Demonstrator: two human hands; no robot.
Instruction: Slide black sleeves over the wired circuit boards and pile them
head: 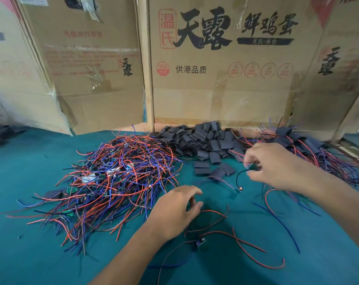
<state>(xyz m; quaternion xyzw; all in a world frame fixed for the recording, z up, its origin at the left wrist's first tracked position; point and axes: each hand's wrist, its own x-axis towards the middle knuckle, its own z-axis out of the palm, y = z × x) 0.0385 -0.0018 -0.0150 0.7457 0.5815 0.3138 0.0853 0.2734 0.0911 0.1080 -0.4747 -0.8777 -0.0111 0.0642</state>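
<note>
A tangled heap of bare circuit boards with red, blue and black wires lies at the left on the teal table. Behind the middle sits a heap of empty black sleeves. At the far right lies a pile of sleeved boards with wires trailing out. My right hand pinches a small green board whose black wire hangs down to a small part. My left hand hovers low over the table with curled fingers; whether it holds a wire is unclear. Another wired board lies near the front.
Large cardboard boxes stand as a wall along the back of the teal table. Loose red and blue wires trail across the cloth at the front right. A dark object lies at the far left edge.
</note>
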